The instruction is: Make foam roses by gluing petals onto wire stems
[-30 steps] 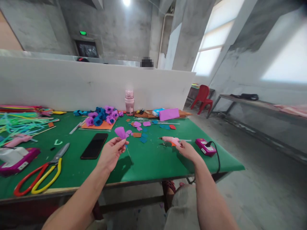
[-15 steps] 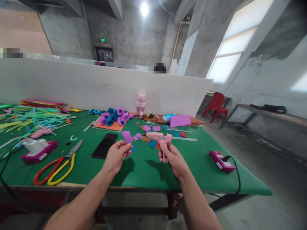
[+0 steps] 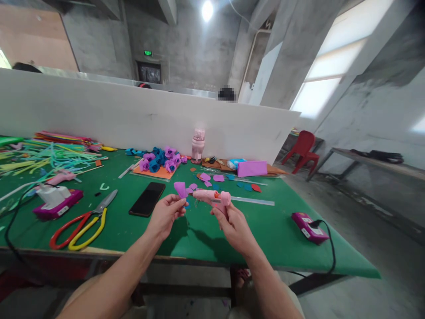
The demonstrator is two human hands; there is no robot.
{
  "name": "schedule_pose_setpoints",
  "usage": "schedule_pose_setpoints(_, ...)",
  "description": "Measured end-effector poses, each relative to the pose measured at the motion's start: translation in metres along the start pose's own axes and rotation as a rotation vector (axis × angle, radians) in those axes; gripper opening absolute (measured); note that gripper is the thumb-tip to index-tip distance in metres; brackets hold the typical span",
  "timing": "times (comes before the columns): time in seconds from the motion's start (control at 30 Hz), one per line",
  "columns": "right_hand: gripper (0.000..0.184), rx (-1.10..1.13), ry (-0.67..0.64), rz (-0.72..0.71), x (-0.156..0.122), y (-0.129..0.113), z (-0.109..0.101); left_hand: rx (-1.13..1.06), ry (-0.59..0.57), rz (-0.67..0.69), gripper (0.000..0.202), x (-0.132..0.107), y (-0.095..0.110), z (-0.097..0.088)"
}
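Note:
Between the fingertips of my left hand is a purple paper petal, held up above the table. My right hand grips a pink hot glue gun by its handle. The gun's nozzle points left, close to the petal's lower edge; whether it touches, I cannot tell. Loose purple petals and a red petal lie behind the gun, with blue ones among them. A clear glue stick lies to the right.
Finished purple and blue flowers sit on an orange sheet. A black phone, large scissors, a power strip and another glue gun lie leftward. A second power strip is on the right; a pink bottle stands behind.
My right hand has moved the glue gun left and tilted it, bringing the nozzle to the petal. My left hand still holds the petal. The view has shifted slightly.

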State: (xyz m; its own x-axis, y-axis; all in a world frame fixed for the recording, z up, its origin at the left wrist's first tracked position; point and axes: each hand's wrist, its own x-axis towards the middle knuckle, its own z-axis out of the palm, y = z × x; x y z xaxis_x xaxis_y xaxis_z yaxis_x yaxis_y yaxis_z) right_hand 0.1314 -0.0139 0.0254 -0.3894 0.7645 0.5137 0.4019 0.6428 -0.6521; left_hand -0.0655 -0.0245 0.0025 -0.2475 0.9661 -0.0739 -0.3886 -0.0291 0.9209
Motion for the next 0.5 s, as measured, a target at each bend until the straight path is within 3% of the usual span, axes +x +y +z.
schedule_pose_setpoints(0.5, 0.027, -0.078, -0.018, -0.007, -0.0004, 0.0028, 0.0025, 0.011, -0.007, -0.014, 0.028, -0.0013, 0.0004, 0.0042)
